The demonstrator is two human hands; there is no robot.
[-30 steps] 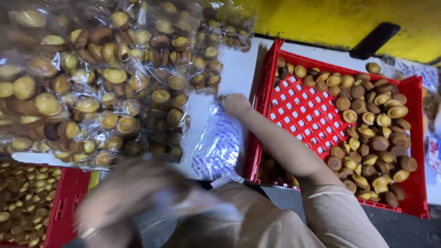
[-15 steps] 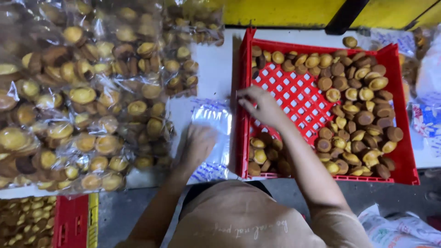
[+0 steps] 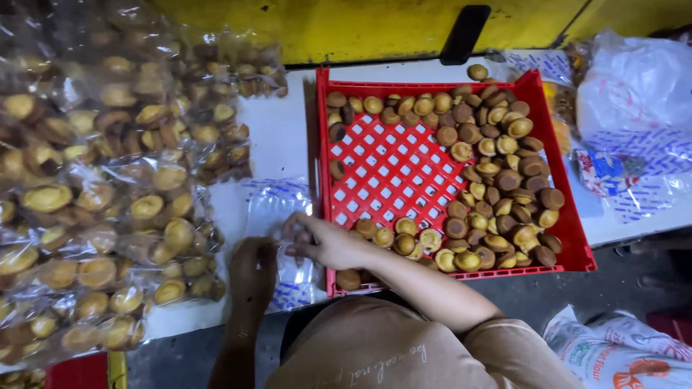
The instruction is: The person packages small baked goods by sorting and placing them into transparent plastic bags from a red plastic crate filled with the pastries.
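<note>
Our left hand (image 3: 254,268) flat on a clear bag (image 3: 277,216) at the table's (image 3: 281,137) front edge, our right hand (image 3: 324,241) pinching that bag's edge, beside the red crate's (image 3: 393,173) left wall, cookies (image 3: 497,180) piled inside, packed bags (image 3: 101,180) stacked far left

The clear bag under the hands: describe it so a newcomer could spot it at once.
Start at the red crate of small round cakes on the white table. Just left of the crate's near corner, both hands, left and right, meet on the clear bag. Unlike the cake-filled bags piled farther left, it lies flat with blue print.
</note>
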